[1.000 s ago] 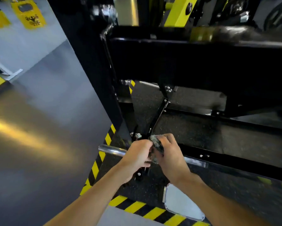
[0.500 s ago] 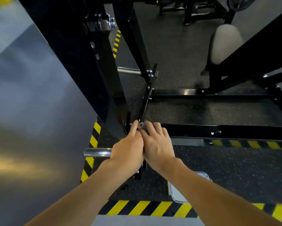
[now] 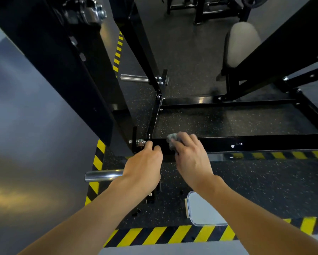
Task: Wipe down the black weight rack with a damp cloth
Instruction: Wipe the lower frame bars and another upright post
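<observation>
Low at centre, black weight rack [image 3: 154, 115] has its base rail [image 3: 255, 143] running 9-to-3 o'clock: left hand [image 3: 145, 160] grips the 9 o'clock end, right hand [image 3: 190, 156] just beside it pins the cloth [image 3: 171, 140] on the rail, so remaining length probably lies toward 3 o'clock.

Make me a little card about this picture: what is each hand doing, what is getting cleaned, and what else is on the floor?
Being cleaned: low black metal rack bar, lying flat just above the floor
Right hand: holds a crumpled grey cloth against the bar's top
Left hand: grips the bar's left end, beside a silver bolt
Floor: black speckled rubber mat, yellow-and-black striped tape, pale flat plastic lid
Sticking out: shiny chrome peg, left of the left wrist
</observation>
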`<action>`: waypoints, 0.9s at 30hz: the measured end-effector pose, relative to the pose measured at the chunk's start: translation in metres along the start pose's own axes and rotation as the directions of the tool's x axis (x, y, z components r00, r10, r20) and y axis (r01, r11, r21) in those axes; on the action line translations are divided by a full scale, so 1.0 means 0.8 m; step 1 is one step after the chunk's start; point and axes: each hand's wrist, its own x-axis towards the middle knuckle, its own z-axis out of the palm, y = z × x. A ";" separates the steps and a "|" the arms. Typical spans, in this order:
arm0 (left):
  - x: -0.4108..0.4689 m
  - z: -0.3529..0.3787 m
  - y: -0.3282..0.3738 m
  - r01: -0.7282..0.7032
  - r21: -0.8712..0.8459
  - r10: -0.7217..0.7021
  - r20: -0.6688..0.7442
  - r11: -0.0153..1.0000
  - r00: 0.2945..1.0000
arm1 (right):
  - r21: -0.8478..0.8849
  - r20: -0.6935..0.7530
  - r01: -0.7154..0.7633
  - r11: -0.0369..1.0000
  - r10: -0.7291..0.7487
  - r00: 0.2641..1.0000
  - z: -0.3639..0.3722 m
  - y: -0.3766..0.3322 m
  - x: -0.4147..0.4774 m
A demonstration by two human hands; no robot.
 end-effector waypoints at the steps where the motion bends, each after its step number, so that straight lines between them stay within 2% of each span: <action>1: 0.004 0.001 0.003 -0.011 0.011 0.011 -0.020 1.000 1.000 | -0.006 -0.032 -0.112 0.994 0.112 0.993 -0.002 -0.001 0.000; 3: 0.015 0.004 0.011 -0.037 0.049 0.039 -0.044 0.998 0.998 | -0.018 -0.043 -0.173 0.985 0.172 0.984 -0.002 -0.018 -0.004; 7: 0.034 0.002 0.022 -0.059 0.129 0.068 -0.070 0.990 0.995 | -0.063 -0.003 -0.030 0.998 0.030 1.000 -0.007 -0.006 -0.006; 8: 0.038 0.000 0.025 -0.077 0.135 0.088 -0.081 0.988 0.993 | -0.076 -0.030 -0.061 0.995 0.059 0.998 -0.010 0.009 -0.006; 11: 0.048 -0.001 0.037 -0.146 0.093 0.153 -0.069 0.985 0.986 | 0.000 -0.099 -0.293 0.956 0.292 0.951 -0.016 0.020 -0.010; 12: 0.052 0.000 0.043 -0.152 0.078 0.157 -0.065 0.985 0.985 | 0.020 -0.089 -0.296 0.955 0.297 0.951 -0.015 0.011 -0.012; 15: 0.063 -0.001 0.050 -0.106 0.024 0.108 -0.066 0.994 0.992 | -0.004 -0.030 -0.103 0.995 0.103 0.994 -0.013 0.008 -0.018; 16: 0.064 -0.002 0.049 -0.098 0.009 0.099 -0.059 0.995 0.993 | -0.012 -0.029 -0.085 0.996 0.085 0.996 -0.017 0.019 -0.018; 20: 0.068 -0.005 0.047 -0.095 0.002 0.095 -0.041 0.995 0.995 | 0.053 -0.116 -0.371 0.927 0.374 0.920 -0.024 0.032 -0.025; 21: 0.069 -0.007 0.049 -0.096 0.019 0.097 -0.036 0.995 0.995 | 0.046 -0.097 -0.337 0.940 0.340 0.936 -0.022 0.026 -0.026; 24: 0.073 -0.013 0.057 -0.124 0.073 0.126 -0.019 0.990 0.992 | 0.006 -0.029 -0.051 0.999 0.051 0.998 -0.024 0.040 -0.035; 25: 0.075 -0.014 0.058 -0.136 0.067 0.138 -0.020 0.988 0.990 | -0.009 -0.029 -0.038 0.999 0.038 0.999 -0.029 0.053 -0.036; 27: 0.077 -0.014 0.061 -0.144 0.031 0.144 -0.013 0.989 0.989 | -0.011 -0.094 -0.221 0.975 0.219 0.971 -0.040 0.065 -0.039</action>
